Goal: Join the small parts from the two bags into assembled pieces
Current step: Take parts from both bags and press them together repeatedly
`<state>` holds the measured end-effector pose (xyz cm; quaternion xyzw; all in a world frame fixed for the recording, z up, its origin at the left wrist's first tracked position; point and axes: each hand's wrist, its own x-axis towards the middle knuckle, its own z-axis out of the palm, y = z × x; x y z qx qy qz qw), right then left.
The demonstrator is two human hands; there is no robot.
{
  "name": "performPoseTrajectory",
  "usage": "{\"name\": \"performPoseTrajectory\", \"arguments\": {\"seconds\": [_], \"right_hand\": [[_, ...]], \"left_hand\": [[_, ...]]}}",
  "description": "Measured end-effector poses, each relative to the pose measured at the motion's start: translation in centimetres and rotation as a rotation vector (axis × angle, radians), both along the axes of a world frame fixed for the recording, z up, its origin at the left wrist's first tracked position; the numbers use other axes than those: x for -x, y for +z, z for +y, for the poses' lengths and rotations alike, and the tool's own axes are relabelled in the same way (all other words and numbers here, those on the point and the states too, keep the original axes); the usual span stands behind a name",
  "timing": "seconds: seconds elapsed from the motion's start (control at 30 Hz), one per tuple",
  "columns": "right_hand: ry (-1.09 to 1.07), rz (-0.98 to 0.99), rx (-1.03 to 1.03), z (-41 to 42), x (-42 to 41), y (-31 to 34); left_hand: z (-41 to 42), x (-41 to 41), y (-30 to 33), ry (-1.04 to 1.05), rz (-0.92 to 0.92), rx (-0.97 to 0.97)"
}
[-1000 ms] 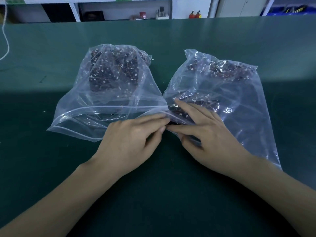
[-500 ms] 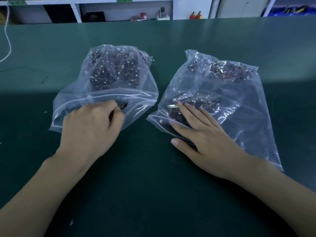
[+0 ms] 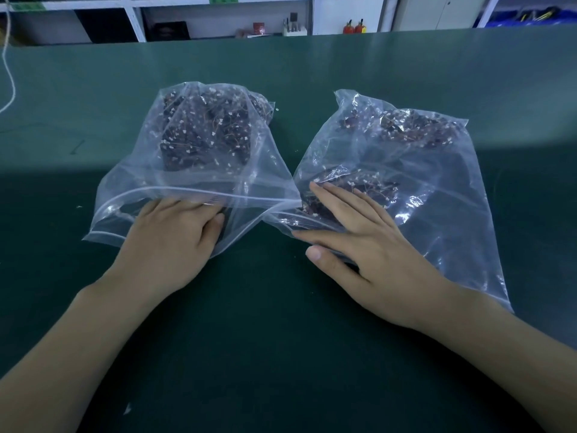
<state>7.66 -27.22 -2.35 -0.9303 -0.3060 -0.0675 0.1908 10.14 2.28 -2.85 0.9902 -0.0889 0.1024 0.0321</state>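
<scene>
The left hand [image 3: 175, 235] reaches with curled fingers into the open mouth of the left bag [image 3: 199, 170] at frame centre-left, probably picking a part, though what it holds is hidden, while the right hand [image 3: 368, 242] lies flat with straight fingers on the right bag [image 3: 437, 182] at centre-right, seemingly steadying it

Green table [image 3: 281, 73], white shelving [image 3: 134, 14] behind

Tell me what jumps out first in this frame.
Two clear zip bags of small dark parts with white connectors lie side by side on the green table: the left bag and the right bag. The left hand reaches into the left bag's mouth, fingers hidden, while the right hand lies flat on the right bag.
</scene>
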Motion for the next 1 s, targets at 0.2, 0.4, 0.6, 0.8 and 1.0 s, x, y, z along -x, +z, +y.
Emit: {"name": "performPoseTrajectory", "arguments": {"seconds": [0.2, 0.4, 0.6, 0.8, 1.0], "right_hand": [[0.021, -0.002, -0.077, -0.2, 0.0, -0.1], [0.046, -0.049, -0.228, -0.2, -0.1, -0.2], [0.058, -0.094, -0.303, -0.1, -0.3, -0.2], [0.016, -0.083, -0.429, -0.2, -0.3, -0.1], [0.034, -0.034, -0.455, -0.1, -0.3, -0.1]], "left_hand": [[0.1, 0.1, 0.0, 0.019, -0.253, 0.067], [0.5, -0.1, 0.3, -0.126, -0.449, 0.190], [-0.6, 0.7, 1.1, -0.253, -0.516, 0.270], [-3.0, 2.4, 1.6, -0.439, -0.541, 0.497], [-6.3, 3.6, 0.1, -0.511, -0.287, 0.829]]}}
